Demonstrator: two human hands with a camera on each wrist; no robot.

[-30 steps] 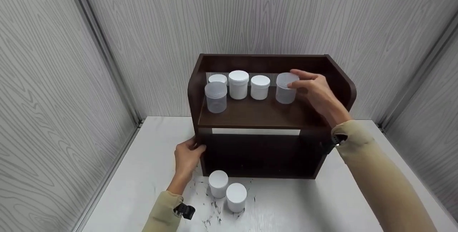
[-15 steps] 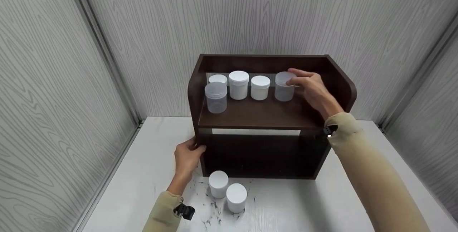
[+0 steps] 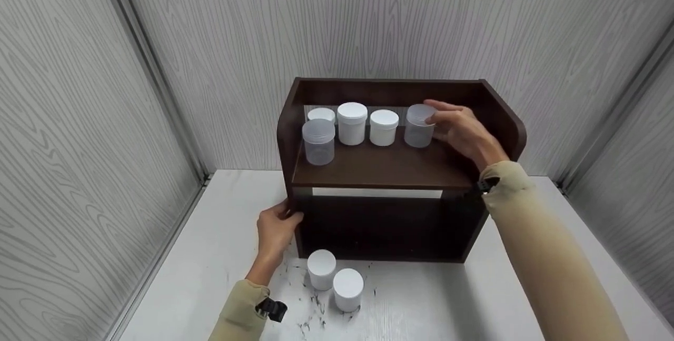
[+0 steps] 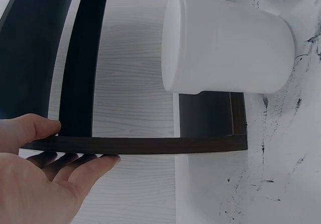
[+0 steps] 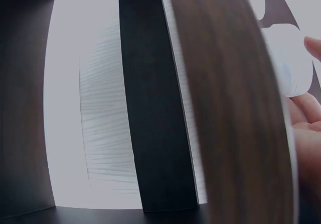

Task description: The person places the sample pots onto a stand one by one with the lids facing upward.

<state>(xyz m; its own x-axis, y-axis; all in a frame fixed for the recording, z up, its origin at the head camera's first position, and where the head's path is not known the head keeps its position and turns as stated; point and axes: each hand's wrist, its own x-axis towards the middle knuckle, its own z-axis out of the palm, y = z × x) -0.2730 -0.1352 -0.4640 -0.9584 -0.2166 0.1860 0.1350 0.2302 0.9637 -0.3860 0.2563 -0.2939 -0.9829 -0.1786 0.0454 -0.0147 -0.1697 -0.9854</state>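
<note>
My right hand (image 3: 463, 128) holds a translucent plastic jar (image 3: 418, 133) by its side and rim, upright over the right part of the upper board. To its left, a short white lidded jar (image 3: 383, 128) and a taller white lidded jar (image 3: 352, 124) stand in line. Another white jar (image 3: 321, 114) sits at the back left, partly hidden by a second translucent jar (image 3: 319, 143). Low on the left, my left hand (image 3: 276, 230) pinches the side panel of the dark brown shelf (image 3: 387, 177), thumb on one face and fingers on the other in the left wrist view.
Two white lidded jars, a rear one (image 3: 321, 270) and a nearer one (image 3: 347, 291), stand on the white table (image 3: 410, 304) before the shelf's lower left. Dark marks dot the table around them. Grained grey panels (image 3: 389, 20) enclose the back and sides.
My right hand has moved the translucent jar slightly back on the upper board, with the forearm shifting left. My left hand stays on the side panel.
</note>
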